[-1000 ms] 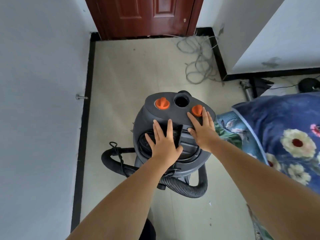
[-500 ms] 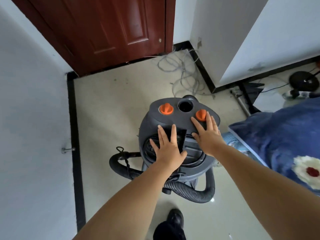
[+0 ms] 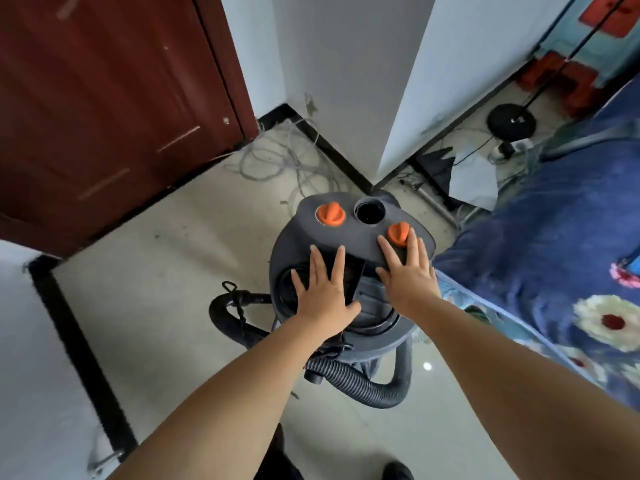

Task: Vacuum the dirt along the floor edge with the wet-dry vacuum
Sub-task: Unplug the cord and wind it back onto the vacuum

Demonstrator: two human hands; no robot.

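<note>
Now, left hand: flat, fingers spread, on the dark grey drum-shaped wet-dry vacuum.
Right hand: flat, fingertips beside an orange knob.
Vacuum: on the beige tiled floor, near the wall corner.

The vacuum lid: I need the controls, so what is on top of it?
Two orange knobs, an open round port, and both flat hands, left hand, right hand. The lid beneath the palms is hidden.

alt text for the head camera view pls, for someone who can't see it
Both hands, left and right, press flat on top of a grey vacuum with two orange knobs, its black hose looped beside it. It stands on a pale floor near a red door and tangled cables.
</note>
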